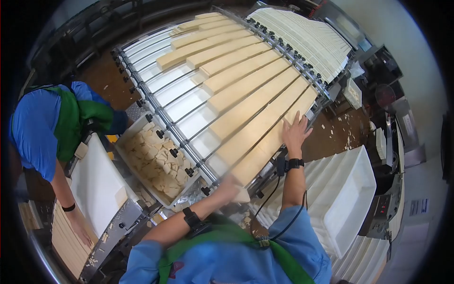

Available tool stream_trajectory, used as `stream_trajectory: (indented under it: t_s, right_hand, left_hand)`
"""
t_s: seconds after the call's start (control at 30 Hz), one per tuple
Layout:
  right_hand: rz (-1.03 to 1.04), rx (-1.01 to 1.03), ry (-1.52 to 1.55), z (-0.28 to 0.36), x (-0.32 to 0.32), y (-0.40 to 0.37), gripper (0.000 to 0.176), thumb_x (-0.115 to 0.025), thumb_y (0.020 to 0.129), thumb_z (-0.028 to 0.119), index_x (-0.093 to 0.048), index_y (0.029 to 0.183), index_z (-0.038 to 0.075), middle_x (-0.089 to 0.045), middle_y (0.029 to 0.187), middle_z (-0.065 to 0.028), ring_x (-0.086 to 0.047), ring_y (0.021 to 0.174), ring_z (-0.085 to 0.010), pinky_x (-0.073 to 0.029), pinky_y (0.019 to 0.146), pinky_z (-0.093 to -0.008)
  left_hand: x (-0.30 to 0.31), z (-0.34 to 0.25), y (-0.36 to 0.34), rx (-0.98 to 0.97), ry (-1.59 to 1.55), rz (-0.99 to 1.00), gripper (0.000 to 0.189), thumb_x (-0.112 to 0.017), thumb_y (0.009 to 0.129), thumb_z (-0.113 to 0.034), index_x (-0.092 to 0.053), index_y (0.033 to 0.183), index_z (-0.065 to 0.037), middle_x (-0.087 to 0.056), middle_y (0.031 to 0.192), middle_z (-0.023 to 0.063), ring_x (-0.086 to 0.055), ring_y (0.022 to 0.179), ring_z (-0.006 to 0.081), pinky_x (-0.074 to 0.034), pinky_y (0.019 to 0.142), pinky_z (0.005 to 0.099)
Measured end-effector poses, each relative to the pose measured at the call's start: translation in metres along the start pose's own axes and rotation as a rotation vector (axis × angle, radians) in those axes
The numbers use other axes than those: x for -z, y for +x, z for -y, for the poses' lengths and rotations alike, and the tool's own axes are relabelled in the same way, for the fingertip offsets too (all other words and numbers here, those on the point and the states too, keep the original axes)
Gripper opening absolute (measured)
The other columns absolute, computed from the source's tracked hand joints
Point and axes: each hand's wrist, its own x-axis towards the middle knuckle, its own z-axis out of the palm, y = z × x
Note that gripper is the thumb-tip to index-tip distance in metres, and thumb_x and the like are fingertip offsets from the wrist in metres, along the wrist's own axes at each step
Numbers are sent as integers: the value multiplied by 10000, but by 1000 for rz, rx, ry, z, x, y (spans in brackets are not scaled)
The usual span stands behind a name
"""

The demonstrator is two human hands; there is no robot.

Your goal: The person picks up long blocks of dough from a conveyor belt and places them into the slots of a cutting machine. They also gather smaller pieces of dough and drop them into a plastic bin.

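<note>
Nearest pale row [266, 151] runs lengthwise away from the left hand [228, 188], too blurry to tell its grip; right hand [295, 134] sits fingers spread on its right edge.

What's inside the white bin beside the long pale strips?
The white bin holds a heap of broken, flat pale pieces. They hide its floor, so I can't see what lies beneath.

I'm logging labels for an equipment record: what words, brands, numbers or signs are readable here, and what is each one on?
No text can be read with certainty.
Sign on the wall at right: lines of print, too small to read.
Red display on the equipment at right: lit characters, too blurred to read.
Reddish mark on the camera wearer's clothing: no legible lettering.
</note>
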Motion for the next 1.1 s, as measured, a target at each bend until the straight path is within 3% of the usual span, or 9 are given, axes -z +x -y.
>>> stream_trajectory:
  t_s: [0.07, 0.17, 0.33, 0.4, 0.6, 0.73, 0.93, 1.07, 1.1]
  right_hand:
    - [-283, 78, 39, -8, -23, 4, 796, -496, 1043, 544, -378, 1628, 17, -324, 1702, -223, -279, 1585, -382, -140, 1255, -688]
    - [168, -5, 130, -5, -15, 3, 824, -441, 1076, 569, -271, 1669, 23, -205, 1748, -238, -141, 1643, -342, -26, 1273, -686]
    - [20, 11, 220, 19, 4, -30, 829, -504, 1067, 529, -261, 1668, 13, -199, 1733, -286, -132, 1638, -387, -15, 1260, -706]
    - [54, 242, 259, 44, 22, -71, 835, -559, 1057, 490, -262, 1661, -4, -202, 1721, -310, -123, 1628, -440, -20, 1243, -728]
    - [274, 489, 246, 95, 33, -203, 938, -681, 983, 446, -231, 1662, -18, -229, 1706, -316, -143, 1616, -477, -100, 1223, -754]
    - [107, 485, 60, 102, 20, -208, 1041, -773, 902, 412, -207, 1675, 6, -251, 1700, -302, -174, 1613, -461, -141, 1217, -760]
    - [372, 275, -200, 137, 68, -208, 1082, -804, 880, 431, -189, 1694, 69, -222, 1712, -292, -157, 1623, -420, -149, 1242, -725]
    - [52, 581, 47, 217, 66, -181, 987, -787, 923, 312, -206, 1697, 119, -238, 1702, -289, -209, 1598, -455, -165, 1209, -765]
    - [-21, 681, 96, 268, 79, -188, 843, -752, 956, 215, -309, 1659, 76, -330, 1669, -284, -287, 1573, -438, -233, 1247, -659]
  left_hand:
    - [-4, 13, 5, -184, 98, -111, 333, -602, 838, -19, -642, 1167, 24, -655, 1109, 217, -669, 1048, 343, -556, 886, 421]
    - [-13, 40, 34, -314, 206, -162, 326, -634, 826, -34, -646, 1145, 35, -671, 1101, 242, -680, 1045, 365, -562, 876, 434]
    - [-7, 10, 41, -42, 150, -80, 379, -636, 807, -48, -650, 1173, 50, -690, 1129, 276, -667, 1157, 405, -519, 994, 458]
    - [6, 21, 40, -204, 285, 22, 353, -639, 873, -36, -612, 1223, 2, -651, 1209, 180, -641, 1144, 291, -490, 1037, 400]
    - [88, -16, -70, -314, 249, 31, 565, -499, 863, 55, -612, 1414, 2, -698, 1330, 159, -640, 1268, 260, -482, 1109, 373]
    - [158, -23, -135, -486, 84, -828, 562, -519, 886, 23, -538, 1448, 16, -628, 1387, 263, -605, 1313, 413, -446, 1162, 436]
    - [260, 53, -189, -486, 475, -1160, 569, -600, 953, -1, -509, 1511, -58, -564, 1473, 215, -534, 1385, 416, -430, 1178, 444]
    - [293, 85, -285, -571, 439, -1454, 421, -607, 948, 2, -626, 1368, -30, -645, 1321, 208, -648, 1201, 384, -518, 1044, 425]
    - [303, 106, -306, -528, 433, -1623, 431, -610, 945, -2, -614, 1375, -26, -621, 1316, 208, -610, 1248, 390, -486, 1088, 443]
